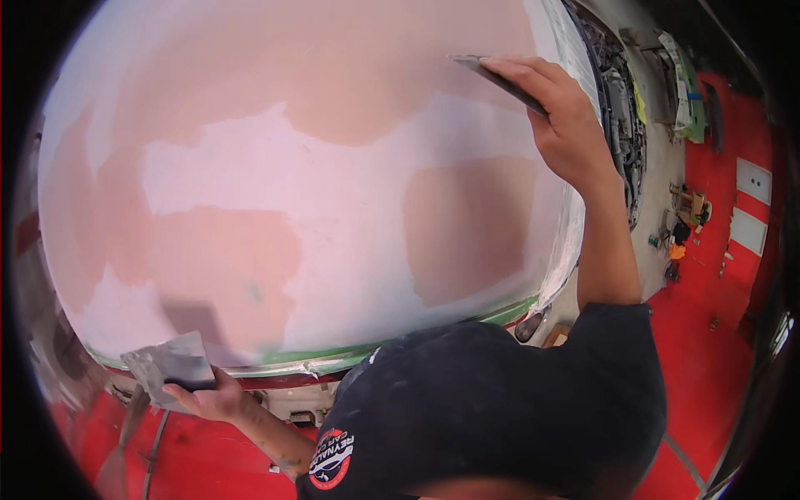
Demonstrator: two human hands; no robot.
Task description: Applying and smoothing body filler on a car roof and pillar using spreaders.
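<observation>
A broad car panel (342,183) lies before me, white with large pinkish-tan patches of what looks like filler. My right hand (562,104) is over its far right part, fingers closed on a thin dark flat blade (504,85) like a filler spreader. That blade is seen nearly edge-on; whether its edge touches the panel I cannot tell. Beyond the panel's near left edge, my left hand (212,398) grips a flat grey plate (171,365) with a smeared, uneven surface. The plate casts a shadow on the panel.
Green masking tape (325,362) runs along the panel's near edge. White masking film (565,250) hangs at the right edge, beside exposed dark vehicle parts (621,108). On the right, assorted items (679,242) lie by a red floor (700,358). A strap or hose (133,442) hangs at lower left.
</observation>
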